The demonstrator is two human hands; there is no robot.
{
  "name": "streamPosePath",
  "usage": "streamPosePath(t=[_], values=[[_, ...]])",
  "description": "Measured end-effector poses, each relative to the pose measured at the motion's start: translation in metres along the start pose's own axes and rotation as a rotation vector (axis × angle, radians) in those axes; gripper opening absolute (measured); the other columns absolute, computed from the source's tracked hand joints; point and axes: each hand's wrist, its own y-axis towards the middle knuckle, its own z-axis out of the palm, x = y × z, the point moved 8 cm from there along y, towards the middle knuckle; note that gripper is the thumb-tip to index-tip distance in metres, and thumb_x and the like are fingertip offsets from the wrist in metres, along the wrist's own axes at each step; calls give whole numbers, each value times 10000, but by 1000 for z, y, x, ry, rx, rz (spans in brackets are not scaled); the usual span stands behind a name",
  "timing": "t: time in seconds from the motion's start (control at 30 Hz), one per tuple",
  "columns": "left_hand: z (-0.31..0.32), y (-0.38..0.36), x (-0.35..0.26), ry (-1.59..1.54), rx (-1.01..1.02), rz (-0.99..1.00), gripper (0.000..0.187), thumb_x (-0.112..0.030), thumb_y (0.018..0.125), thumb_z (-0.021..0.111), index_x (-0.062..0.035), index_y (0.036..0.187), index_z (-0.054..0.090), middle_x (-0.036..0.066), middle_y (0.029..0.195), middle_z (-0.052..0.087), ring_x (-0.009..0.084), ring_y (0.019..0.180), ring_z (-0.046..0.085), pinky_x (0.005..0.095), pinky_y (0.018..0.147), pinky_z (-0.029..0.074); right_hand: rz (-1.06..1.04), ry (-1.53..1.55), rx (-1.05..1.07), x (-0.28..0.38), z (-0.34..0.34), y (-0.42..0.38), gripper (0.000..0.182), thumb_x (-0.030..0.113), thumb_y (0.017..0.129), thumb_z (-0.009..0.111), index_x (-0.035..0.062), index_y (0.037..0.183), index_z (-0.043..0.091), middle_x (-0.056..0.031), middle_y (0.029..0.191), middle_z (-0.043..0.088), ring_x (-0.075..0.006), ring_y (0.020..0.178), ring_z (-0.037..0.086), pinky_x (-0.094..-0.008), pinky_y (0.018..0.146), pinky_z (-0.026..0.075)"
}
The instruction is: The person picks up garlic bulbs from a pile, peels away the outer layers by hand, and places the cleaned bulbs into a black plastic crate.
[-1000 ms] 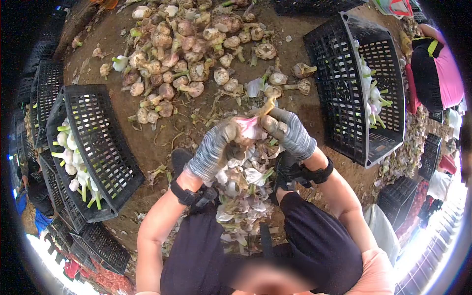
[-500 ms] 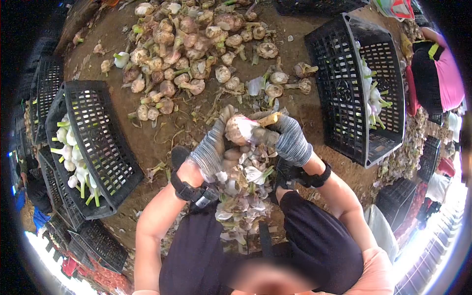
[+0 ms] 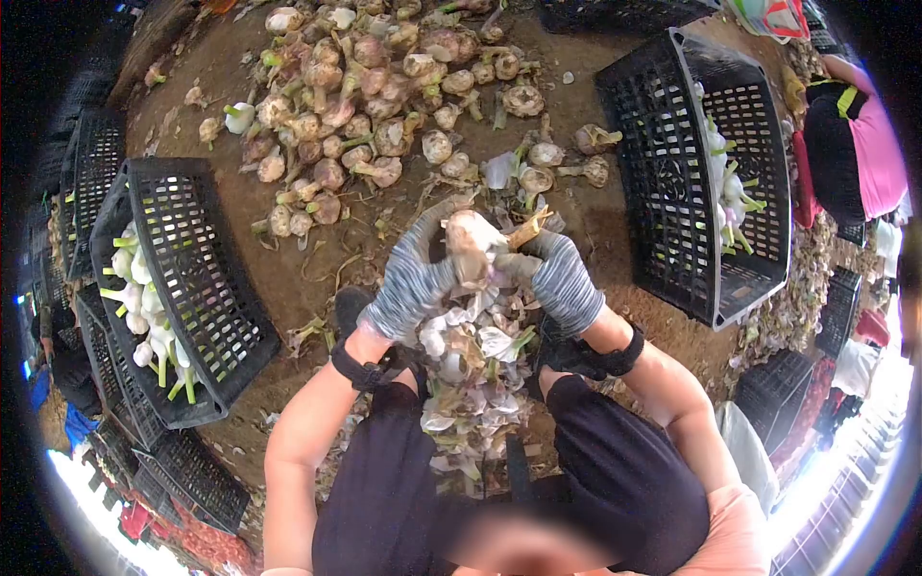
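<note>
Both my gloved hands hold one garlic bulb (image 3: pixel 471 233) between them, above a heap of peeled skins (image 3: pixel 475 374) between my legs. My left hand (image 3: pixel 416 274) wraps round the bulb's left side and underside. At the stem end, my right hand (image 3: pixel 560 274) is closed, its thumb and fingers pinching at the neck beside the short cut stem (image 3: pixel 528 228). Loose papery skin hangs below the bulb. Just beyond my hands lies a pile of unpeeled, brownish garlic (image 3: pixel 375 106) on the dirt floor.
A black crate (image 3: pixel 206 288) with cleaned white garlic stands at left. Another black crate (image 3: pixel 672 182), tilted and also holding white garlic, is at right. A person in pink (image 3: pixel 876 158) sits beyond it. More crates (image 3: pixel 773 389) and scattered skins line the sides.
My left hand has turned and shifted its grip under the bulb. Skin now hangs loose from the bulb, and more of its pale surface shows. My right hand stays at the stem end.
</note>
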Motion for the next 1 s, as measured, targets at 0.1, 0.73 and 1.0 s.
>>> streamPosePath(t=[0.1,0.73,1.0], values=[[-13,2,34,-96,-159,-314,407,-479,831,563,-106,993,589,-13,669,537,97,510,466,228,464,368,-344,-402,-37,11,9,-7,200,126,778,638,-21,911,611,-133,754,625,-240,713,618,-323,652,488],[-2,6,-13,928,-63,113,564,-452,778,675,-54,1159,552,83,1125,538,182,1002,533,304,888,425,-257,-131,52,15,1,1,270,85,807,564,-21,1054,578,-102,979,589,-215,884,569,-274,808,437],[5,1,6,-151,186,-294,507,-364,744,726,-30,1094,577,61,1014,612,140,911,581,264,798,465,111,792,131,-27,-15,18,244,158,856,515,6,1026,600,-92,916,630,-184,846,614,-319,729,532]])
